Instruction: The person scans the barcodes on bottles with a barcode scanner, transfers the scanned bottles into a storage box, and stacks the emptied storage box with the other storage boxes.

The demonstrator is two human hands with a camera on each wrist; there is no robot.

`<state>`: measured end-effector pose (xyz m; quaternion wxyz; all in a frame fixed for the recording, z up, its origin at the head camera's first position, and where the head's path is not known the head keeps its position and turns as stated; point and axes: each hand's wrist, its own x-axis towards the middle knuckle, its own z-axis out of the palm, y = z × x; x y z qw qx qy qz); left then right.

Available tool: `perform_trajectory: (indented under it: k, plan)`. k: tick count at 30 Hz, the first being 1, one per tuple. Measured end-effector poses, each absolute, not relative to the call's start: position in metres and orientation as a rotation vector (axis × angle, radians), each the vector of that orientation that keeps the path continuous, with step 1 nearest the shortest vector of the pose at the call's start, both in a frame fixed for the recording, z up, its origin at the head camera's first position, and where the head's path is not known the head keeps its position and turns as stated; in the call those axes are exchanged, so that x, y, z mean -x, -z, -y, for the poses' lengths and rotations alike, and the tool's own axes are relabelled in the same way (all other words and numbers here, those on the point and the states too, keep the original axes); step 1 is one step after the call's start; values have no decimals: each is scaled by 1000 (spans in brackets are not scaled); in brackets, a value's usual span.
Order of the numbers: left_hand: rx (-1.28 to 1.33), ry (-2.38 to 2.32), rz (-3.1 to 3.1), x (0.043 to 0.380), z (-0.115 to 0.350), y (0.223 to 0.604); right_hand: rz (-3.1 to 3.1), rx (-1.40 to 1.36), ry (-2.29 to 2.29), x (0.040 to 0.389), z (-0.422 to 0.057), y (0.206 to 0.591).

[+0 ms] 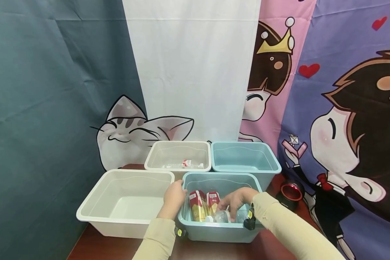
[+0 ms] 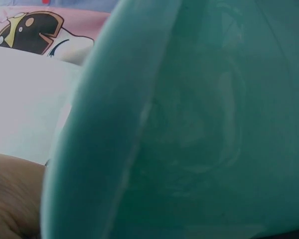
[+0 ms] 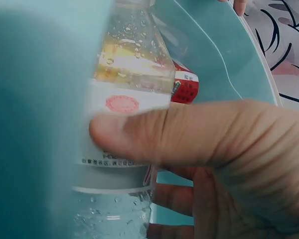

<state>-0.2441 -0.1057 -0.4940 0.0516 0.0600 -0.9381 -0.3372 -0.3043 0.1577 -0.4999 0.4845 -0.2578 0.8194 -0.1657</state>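
My left hand (image 1: 174, 196) grips the left rim of the front blue bin (image 1: 221, 225), fingers over the edge. Part of that hand (image 2: 12, 196) shows in the left wrist view beside the bin's wall (image 2: 189, 124). Inside the bin, my right hand (image 1: 238, 199) holds a clear plastic bottle (image 1: 220, 216) with a white cap. The right thumb (image 3: 139, 134) lies across the bottle's white label, the other fingers behind; droplets cling inside. Two red-and-yellow packs (image 1: 197, 206) lean side by side left of this hand.
A large cream bin (image 1: 125, 222) stands at left. Behind are a smaller cream bin (image 1: 152, 164) with a clear bottle (image 1: 186, 164) lying in it, and another blue bin (image 1: 247, 169). A dark round object with a red ring (image 1: 291, 191) sits at right on the brown table (image 1: 110, 249).
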Motion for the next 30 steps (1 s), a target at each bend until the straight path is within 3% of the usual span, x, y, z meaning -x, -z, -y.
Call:
perform_trajectory:
  k: [15,30]
  plan:
    - [-191,928,2874,244,99,496,-2130,659,453,303,-169,502]
    - [-114,794,2723,236,86,490,-1953,707,1101,308,-189,503]
